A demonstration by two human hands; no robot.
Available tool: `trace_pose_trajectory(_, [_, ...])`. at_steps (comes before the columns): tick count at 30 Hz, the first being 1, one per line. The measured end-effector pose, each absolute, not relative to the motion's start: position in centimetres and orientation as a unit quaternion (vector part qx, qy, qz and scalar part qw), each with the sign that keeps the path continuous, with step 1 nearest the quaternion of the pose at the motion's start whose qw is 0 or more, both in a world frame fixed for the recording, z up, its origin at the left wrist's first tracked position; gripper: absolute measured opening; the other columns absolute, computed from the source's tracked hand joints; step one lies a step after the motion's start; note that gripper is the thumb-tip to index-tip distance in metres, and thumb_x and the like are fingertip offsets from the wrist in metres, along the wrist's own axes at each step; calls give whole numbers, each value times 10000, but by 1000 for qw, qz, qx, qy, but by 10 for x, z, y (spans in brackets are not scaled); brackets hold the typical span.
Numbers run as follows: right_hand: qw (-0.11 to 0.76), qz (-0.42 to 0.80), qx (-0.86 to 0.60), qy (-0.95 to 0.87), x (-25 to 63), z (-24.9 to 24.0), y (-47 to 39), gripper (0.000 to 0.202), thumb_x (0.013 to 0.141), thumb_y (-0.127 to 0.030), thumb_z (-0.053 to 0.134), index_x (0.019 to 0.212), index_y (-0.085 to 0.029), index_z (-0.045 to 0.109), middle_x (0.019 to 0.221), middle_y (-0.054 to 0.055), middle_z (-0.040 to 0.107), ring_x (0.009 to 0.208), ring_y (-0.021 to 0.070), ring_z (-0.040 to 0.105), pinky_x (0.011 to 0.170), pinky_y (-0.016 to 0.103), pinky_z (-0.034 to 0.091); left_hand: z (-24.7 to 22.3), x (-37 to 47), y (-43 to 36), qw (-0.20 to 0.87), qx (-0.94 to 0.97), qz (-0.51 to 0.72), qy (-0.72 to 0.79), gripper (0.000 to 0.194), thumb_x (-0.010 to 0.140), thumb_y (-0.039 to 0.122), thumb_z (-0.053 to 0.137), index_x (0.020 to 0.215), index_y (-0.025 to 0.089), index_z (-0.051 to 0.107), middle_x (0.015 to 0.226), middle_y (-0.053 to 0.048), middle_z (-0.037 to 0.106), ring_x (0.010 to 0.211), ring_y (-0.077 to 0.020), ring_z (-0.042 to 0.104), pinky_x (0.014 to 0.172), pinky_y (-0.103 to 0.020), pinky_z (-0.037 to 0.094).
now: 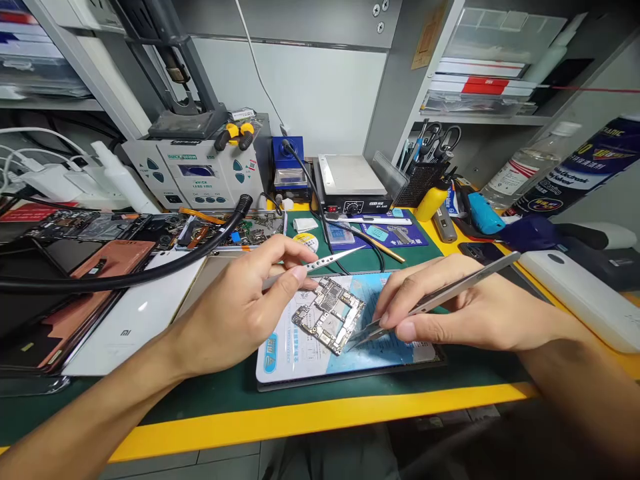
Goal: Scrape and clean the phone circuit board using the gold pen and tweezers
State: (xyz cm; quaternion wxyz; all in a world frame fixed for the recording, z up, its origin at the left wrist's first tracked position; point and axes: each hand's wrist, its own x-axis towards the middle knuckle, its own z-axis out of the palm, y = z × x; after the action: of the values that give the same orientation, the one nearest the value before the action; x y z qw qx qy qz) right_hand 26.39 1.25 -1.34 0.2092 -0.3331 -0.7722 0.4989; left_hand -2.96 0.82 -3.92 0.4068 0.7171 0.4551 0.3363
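A phone circuit board [330, 315] lies flat on a blue and white pad [300, 363] in front of me. My left hand [260, 300] is closed around a pair of metal tweezers [335, 259] with holes along the side; their tip points right, above the board's far edge. In my right hand [450, 300] I pinch a second pair of tweezers [450, 288]. Its two slightly spread tips reach down to the pad, close beside the board's lower right corner. Whether they touch anything is too small to tell.
A thick black hose [200, 257] crosses the left side from the soldering station [195, 170]. Phone parts and a white phone back [135, 313] lie left. Behind are a small heating plate [354, 183] and a brass-coloured rod [390, 252]. Bottles [530, 163] stand right.
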Motion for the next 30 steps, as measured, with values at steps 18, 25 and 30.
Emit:
trace_pose_trajectory(18, [208,482,-290,-800,248,-19,-3,191,961,-228,803,1108,-123,866,1073,54,877,1037,192,829,928,245,672,-38,-19,15,432,735,337,400,156,1041,322,605,1141,205,635,982,-15,752,937,-102,801,765,-115,577])
trace_pose_trajectory(25, [209,470,-291,-807,248,-19,-2,207,963,-235,802,1116,-109,862,1071,60,877,1034,195,833,921,241,677,-37,-19,15,422,735,341,408,182,1028,332,608,1127,181,634,951,-44,780,693,-71,720,461,-134,434])
trace_pose_trajectory(30, [213,463,-292,-809,247,-18,-4,202,954,-233,813,1105,-111,867,1068,56,878,1010,183,838,913,221,671,-39,-19,14,418,737,337,410,160,1032,311,600,1135,195,640,927,-14,773,593,-37,656,461,-132,429])
